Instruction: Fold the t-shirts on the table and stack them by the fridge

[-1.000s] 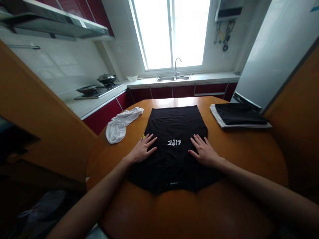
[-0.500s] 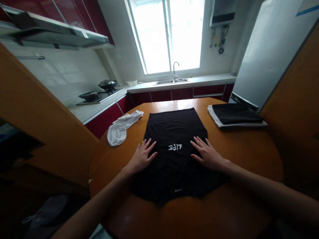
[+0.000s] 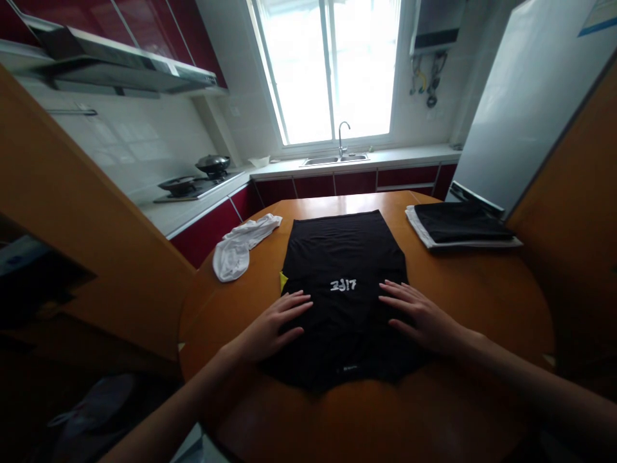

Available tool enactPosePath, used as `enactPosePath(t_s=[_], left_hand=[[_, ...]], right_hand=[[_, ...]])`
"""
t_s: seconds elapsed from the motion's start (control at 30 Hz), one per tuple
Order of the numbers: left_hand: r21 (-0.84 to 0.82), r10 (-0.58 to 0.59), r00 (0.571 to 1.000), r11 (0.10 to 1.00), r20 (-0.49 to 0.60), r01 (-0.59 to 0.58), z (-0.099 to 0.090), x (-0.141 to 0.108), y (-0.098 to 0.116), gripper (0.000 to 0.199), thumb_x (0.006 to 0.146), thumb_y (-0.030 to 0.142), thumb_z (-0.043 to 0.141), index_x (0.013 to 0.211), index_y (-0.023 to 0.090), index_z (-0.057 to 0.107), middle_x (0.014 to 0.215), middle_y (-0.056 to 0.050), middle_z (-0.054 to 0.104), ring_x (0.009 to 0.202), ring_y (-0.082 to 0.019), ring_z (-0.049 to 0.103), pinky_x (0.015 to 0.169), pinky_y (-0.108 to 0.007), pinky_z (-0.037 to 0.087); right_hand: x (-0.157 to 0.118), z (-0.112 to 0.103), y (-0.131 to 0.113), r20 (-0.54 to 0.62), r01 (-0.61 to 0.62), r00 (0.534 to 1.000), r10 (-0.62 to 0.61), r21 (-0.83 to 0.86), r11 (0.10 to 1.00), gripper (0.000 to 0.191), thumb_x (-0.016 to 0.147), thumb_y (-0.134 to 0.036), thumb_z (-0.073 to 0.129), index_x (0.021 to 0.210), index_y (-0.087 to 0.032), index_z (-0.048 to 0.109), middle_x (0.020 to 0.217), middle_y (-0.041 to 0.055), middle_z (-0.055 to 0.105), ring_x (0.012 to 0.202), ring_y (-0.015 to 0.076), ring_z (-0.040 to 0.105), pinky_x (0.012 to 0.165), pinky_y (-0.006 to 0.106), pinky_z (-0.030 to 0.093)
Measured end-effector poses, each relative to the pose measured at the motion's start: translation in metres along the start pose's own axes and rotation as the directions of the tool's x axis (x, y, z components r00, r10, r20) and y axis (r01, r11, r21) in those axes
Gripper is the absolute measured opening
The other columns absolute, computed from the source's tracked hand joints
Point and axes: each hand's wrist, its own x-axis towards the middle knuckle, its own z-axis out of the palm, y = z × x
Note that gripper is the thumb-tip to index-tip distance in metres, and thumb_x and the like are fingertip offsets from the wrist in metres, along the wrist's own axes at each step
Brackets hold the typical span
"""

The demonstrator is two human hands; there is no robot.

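Note:
A black shirt (image 3: 344, 251) with white lettering lies spread on the round wooden table (image 3: 486, 308). Its neckline faces me, and a small yellow patch (image 3: 283, 281) shows at its left edge. Over the shirt's left side rests my left hand (image 3: 277, 325), fingers apart and holding nothing. On the right side of the shirt is my right hand (image 3: 417, 312), also spread, with nothing in it.
White crumpled cloth (image 3: 234, 257) lies at the table's left. Folded black and white garments (image 3: 463, 222) are stacked at the right. Behind the table are a counter with a sink (image 3: 332, 159), a stove (image 3: 195, 188) and a fridge (image 3: 511, 109).
Both hands have slid toward me along the shirt's sides. More of the yellow patch now shows at the left edge. The view has shifted slightly.

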Motion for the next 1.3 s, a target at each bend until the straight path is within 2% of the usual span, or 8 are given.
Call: enactPosePath(t_s=[0.1,0.17,0.4,0.5,0.7,0.9,1.1,1.3], left_hand=[[-0.083,0.080,0.997,0.993,0.004,-0.079,-0.006,-0.027,0.008,0.045,0.095,0.033,0.064,0.140,0.034,0.058,0.140,-0.009,0.058,0.132,-0.026,0.052,0.111,-0.044,0.045],[-0.101,0.094,0.996,0.990,-0.002,-0.094,-0.005,-0.045,0.010,0.044,0.091,0.034,0.070,0.134,0.034,0.063,0.132,-0.009,0.062,0.124,-0.026,0.056,0.106,-0.042,0.049],[0.032,0.096,0.989,0.995,-0.110,-0.093,0.007,-0.089,0.001,0.043,0.090,0.027,0.072,0.132,0.034,0.064,0.118,-0.008,0.065,0.112,-0.023,0.059,0.097,-0.039,0.053],[0.095,0.155,0.979,0.985,-0.133,-0.143,0.007,-0.094,0.000,0.036,0.093,0.020,0.067,0.127,0.032,0.066,0.111,-0.007,0.067,0.107,-0.021,0.061,0.094,-0.035,0.054],[0.149,0.242,0.964,0.963,-0.114,-0.224,0.006,-0.088,0.005,0.025,0.098,0.013,0.057,0.115,0.025,0.069,0.108,-0.008,0.069,0.108,-0.020,0.063,0.092,-0.032,0.055],[0.030,0.196,0.969,0.981,-0.148,-0.194,0.009,-0.081,0.009,0.021,0.099,0.012,0.051,0.108,0.022,0.067,0.103,-0.010,0.069,0.099,-0.019,0.065,0.085,-0.031,0.056],[-0.083,0.140,0.947,0.982,-0.288,-0.170,-0.005,-0.067,0.010,0.016,0.100,0.014,0.050,0.104,0.020,0.064,0.098,-0.009,0.067,0.093,-0.017,0.065,0.081,-0.028,0.055],[-0.130,-0.039,0.909,0.991,-0.415,-0.017,-0.031,-0.026,-0.005,0.018,0.099,0.030,0.054,0.095,0.019,0.067,0.094,-0.008,0.069,0.087,-0.017,0.066,0.078,-0.028,0.054]], right_hand=[[-0.026,-0.013,0.002,-0.020,0.068,0.997,-0.068,0.019,0.997,0.039,0.095,-0.037,0.062,0.134,-0.030,0.063,0.147,0.0078,0.054,0.137,0.0273,0.047,0.113,0.049,0.042],[-0.042,-0.019,0.004,-0.012,0.093,0.996,-0.093,0.021,0.995,0.038,0.093,-0.035,0.066,0.130,-0.030,0.066,0.141,0.0087,0.059,0.132,0.0272,0.052,0.108,0.047,0.047],[-0.077,-0.021,0.008,0.040,0.111,0.993,-0.112,0.022,0.994,0.053,0.088,-0.030,0.072,0.139,-0.032,0.058,0.133,0.0106,0.061,0.122,0.0255,0.057,0.102,0.044,0.052],[-0.082,-0.019,0.006,0.000,0.131,0.991,-0.131,0.031,0.991,0.045,0.089,-0.028,0.071,0.133,-0.029,0.061,0.126,0.0103,0.064,0.116,0.0240,0.061,0.099,0.041,0.054],[-0.078,-0.014,0.001,-0.074,0.240,0.967,-0.245,-0.066,0.968,0.017,0.094,-0.020,0.062,0.107,-0.025,0.071,0.105,0.0078,0.069,0.099,0.0208,0.065,0.088,0.037,0.056],[-0.074,-0.018,-0.003,-0.084,0.266,0.959,-0.270,-0.060,0.962,0.020,0.099,-0.018,0.050,0.100,-0.024,0.069,0.097,0.0068,0.070,0.090,0.0187,0.066,0.083,0.034,0.055],[-0.059,-0.021,0.000,-0.221,0.152,0.967,-0.131,0.085,0.985,0.020,0.102,-0.019,0.041,0.103,-0.024,0.061,0.096,0.0075,0.068,0.083,0.0178,0.065,0.074,0.030,0.053],[-0.009,-0.031,0.019,-0.398,-0.054,0.914,0.074,0.061,0.997,0.018,0.102,-0.030,0.041,0.094,-0.024,0.056,0.084,0.0054,0.063,0.074,0.0185,0.061,0.070,0.030,0.049]])
